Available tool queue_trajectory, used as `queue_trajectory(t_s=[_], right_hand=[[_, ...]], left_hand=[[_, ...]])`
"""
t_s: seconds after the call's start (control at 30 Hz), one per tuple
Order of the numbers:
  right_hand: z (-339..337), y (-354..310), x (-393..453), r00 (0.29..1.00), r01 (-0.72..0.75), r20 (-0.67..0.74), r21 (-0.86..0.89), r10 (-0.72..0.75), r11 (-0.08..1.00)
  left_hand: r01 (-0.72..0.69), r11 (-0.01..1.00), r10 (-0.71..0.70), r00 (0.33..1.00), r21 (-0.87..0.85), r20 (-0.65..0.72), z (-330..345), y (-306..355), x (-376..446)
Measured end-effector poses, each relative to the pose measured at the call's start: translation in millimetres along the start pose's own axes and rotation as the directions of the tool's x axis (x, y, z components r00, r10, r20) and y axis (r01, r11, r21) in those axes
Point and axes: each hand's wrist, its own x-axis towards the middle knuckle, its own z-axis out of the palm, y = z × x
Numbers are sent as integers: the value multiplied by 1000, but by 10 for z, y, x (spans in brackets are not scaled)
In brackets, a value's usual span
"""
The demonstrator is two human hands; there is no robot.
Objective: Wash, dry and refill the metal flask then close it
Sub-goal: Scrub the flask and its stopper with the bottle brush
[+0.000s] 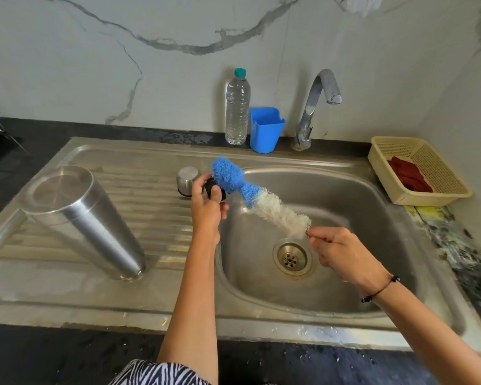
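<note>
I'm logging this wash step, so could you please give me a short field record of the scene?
flask: upside down on the drainboard, left of the basin
left hand: holds a small black stopper
right hand: holds the brush by its stem, bristles on the stopper
cap: upside down on the drainboard, behind the left hand
bottle: capped, by the wall
tap: no water seen
basket: red cloth inside

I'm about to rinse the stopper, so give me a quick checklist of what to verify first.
1. Left hand grips black stopper: ok.
2. Right hand holds brush by its handle: ok.
3. Flask upended on drainboard to drain: ok.
4. Metal cap parked on drainboard: ok.
5. Tap running: not ok, no water visible.
6. Stopper free of soap: cannot tell.
</note>
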Motion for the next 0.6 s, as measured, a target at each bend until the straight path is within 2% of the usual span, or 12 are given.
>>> queue_trajectory(t_s=[0.13, 0.2, 0.33, 0.5, 0.6], right_hand=[[-6, -27, -73, 1000, 27, -2, -23, -27, 999], [5, -51, -92, 999, 42, -15, -67, -43, 997], [81, -91, -31, 998, 15, -64, -144, -24, 989], [171, -80, 75, 996, -33, -81, -119, 23, 992], [176, -48, 83, 993, -52, -111, -91, 42, 994]], left_hand=[[79, 983, -81, 997, -167, -4, 9, 45, 4], [85, 981, -91, 995, -175, -26, 4, 35, 2], [70, 990, -77, 995, -122, -56, 3, -6, 9], [28, 1000, -28, 999, -8, -43, 54, 55, 2], [-26, 995, 25, 1000, 101, 10, 99, 66, -22]])
